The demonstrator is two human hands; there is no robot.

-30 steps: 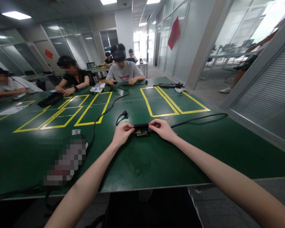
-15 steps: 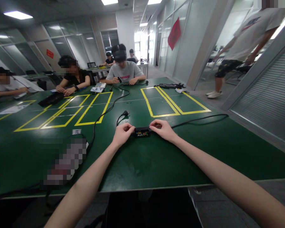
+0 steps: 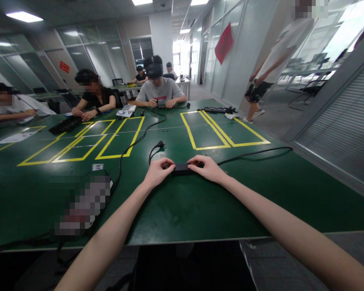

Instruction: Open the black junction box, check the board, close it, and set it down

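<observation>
Fingertips of my left hand (image 3: 157, 172) and right hand (image 3: 208, 169) pinch opposite ends of the small black box (image 3: 182, 167), one at each end so it sits steady and flat on the desk (image 3: 182, 210)

Small box (image 3: 182, 168) lies on the desk (image 3: 185, 210) near the front middle, with the left grip (image 3: 157, 171) on its left end and the right grip (image 3: 208, 167) on its right end. A cable (image 3: 255, 151) runs from by the right grip out to the desk's right edge. A plug (image 3: 160, 144) lies just behind the box. A long cord (image 3: 130, 147) crosses the desk from front left to the far side. Taped outlines (image 3: 109, 139) sit behind-left and more outlines (image 3: 212, 131) behind-right. A small card (image 3: 97, 167) lies left of the left grip, with a blurred item (image 3: 85, 206) before it near the front edge. A seated person (image 3: 159, 91) is at the far side, and a tool (image 3: 218, 109) lies far right.
</observation>
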